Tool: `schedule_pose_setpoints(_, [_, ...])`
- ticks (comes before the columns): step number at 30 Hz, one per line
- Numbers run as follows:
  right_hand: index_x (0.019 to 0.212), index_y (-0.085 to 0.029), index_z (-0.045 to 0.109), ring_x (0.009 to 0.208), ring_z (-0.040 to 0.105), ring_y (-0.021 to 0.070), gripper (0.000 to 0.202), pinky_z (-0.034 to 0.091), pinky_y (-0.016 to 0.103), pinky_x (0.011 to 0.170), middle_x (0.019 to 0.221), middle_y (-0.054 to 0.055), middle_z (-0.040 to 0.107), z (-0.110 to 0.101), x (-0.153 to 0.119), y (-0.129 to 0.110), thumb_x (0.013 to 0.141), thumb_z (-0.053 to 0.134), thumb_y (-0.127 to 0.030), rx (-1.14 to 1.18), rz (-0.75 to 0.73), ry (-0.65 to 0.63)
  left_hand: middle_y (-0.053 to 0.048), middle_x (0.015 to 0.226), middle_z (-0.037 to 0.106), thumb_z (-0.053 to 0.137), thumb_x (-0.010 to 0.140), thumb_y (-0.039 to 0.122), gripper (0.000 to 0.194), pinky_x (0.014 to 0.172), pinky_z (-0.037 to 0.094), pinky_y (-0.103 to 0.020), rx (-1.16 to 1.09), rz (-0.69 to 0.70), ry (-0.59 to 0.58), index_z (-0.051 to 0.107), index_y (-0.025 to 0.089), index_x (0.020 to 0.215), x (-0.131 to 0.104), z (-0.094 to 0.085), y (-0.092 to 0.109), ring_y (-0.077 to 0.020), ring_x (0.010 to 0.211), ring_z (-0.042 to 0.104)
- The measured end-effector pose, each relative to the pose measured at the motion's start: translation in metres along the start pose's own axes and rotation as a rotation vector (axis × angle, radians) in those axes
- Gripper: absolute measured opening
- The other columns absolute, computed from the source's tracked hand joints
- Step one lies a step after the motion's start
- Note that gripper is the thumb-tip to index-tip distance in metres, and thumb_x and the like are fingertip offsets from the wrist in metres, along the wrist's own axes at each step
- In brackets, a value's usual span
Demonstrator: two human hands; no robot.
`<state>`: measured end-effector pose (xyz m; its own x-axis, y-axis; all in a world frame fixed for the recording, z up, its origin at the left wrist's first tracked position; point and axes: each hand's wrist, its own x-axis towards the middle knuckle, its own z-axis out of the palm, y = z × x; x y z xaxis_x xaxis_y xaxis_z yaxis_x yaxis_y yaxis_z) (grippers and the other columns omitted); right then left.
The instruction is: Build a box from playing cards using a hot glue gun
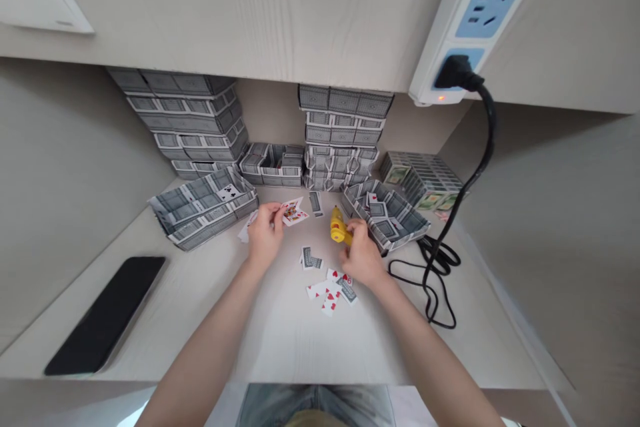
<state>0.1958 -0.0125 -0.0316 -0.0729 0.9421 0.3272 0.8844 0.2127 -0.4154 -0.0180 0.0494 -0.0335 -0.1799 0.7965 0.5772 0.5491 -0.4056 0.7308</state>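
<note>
Left hand pinching a playing card; right hand gripping a yellow glue gun

Surroundings: on the pale table, an open tray made of cards is standing left of centre. A second tray is sitting right of centre, holding loose cards and crowding close beside the right hand. Card-built boxes are rising in a left stack at upper left and a middle stack at upper centre, with a low box sitting between them. A black phone is lying at lower left. Cut card pieces are lying below the glue gun, between the forearms. At upper right, a black plug is sitting in a power strip; its cord is hanging down toward the table.

Hands: near frame centre, the left thumb and fingers are pressing together on the playing card, which is projecting rightward. The right fingers are curling round the glue gun's handle, the nozzle pointing toward the top of the frame; whether the trigger is being squeezed cannot be told.
</note>
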Motion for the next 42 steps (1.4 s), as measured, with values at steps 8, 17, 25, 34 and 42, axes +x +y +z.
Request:
schedule_pose_setpoints(8, [0.089, -0.017, 0.048, 0.096, 0.041, 0.0250, 0.033, 0.039, 0.037, 0.080, 0.102, 0.010, 0.048, -0.009, 0.001, -0.007, 0.059, 0.050, -0.004, -0.113, -0.136, -0.083, -0.003, 0.084, 0.064, 0.047, 0.083, 0.031, 0.016, 0.070, 0.047, -0.026, 0.015, 0.037, -0.027, 0.050, 0.018, 0.091, 0.001, -0.002, 0.002, -0.0133, 0.075, 0.062])
schedule_pose_setpoints(17, [0.113, -0.020, 0.052, 0.105, 0.044, 0.0224, 0.033, 0.038, 0.036, 0.087, 0.119, 0.008, 0.054, 0.004, -0.014, -0.041, 0.082, 0.051, -0.030, 0.086, -0.380, -0.197, -0.003, 0.084, 0.064, 0.047, 0.083, 0.031, 0.017, 0.069, 0.048, -0.026, 0.038, 0.038, -0.052, 0.050, 0.018, 0.093, 0.000, -0.002, 0.004, -0.0128, 0.075, 0.063])
schedule_pose_setpoints(25, [0.124, -0.014, 0.044, 0.106, 0.049, 0.0262, 0.045, 0.042, 0.039, 0.085, 0.120, 0.013, 0.055, 0.025, -0.017, -0.048, 0.084, 0.050, -0.033, -0.028, -0.334, -0.214, -0.004, 0.084, 0.065, 0.048, 0.083, 0.031, 0.016, 0.069, 0.048, -0.024, 0.044, 0.036, -0.072, 0.052, 0.018, 0.092, -0.001, -0.001, 0.008, -0.0125, 0.074, 0.063])
schedule_pose_setpoints(34, [0.089, -0.016, 0.061, 0.076, 0.060, 0.0202, 0.027, 0.045, 0.031, 0.067, 0.085, 0.011, 0.067, 0.015, -0.014, -0.047, 0.090, 0.035, -0.023, -0.037, -0.335, -0.119, -0.004, 0.085, 0.065, 0.047, 0.083, 0.032, 0.018, 0.070, 0.049, -0.025, 0.036, 0.031, -0.080, 0.054, 0.018, 0.092, -0.003, 0.000, 0.008, -0.0126, 0.075, 0.062])
schedule_pose_setpoints(42, [0.073, -0.018, 0.058, 0.046, 0.049, 0.0116, 0.029, 0.042, 0.025, 0.050, 0.065, 0.003, 0.064, 0.001, -0.006, -0.033, 0.086, 0.041, -0.038, 0.690, 0.160, 0.075, -0.004, 0.092, 0.066, 0.049, 0.082, 0.028, 0.024, 0.076, 0.049, -0.028, -0.093, 0.041, -0.162, 0.059, 0.020, 0.102, -0.004, 0.000, 0.019, -0.0140, 0.082, 0.062])
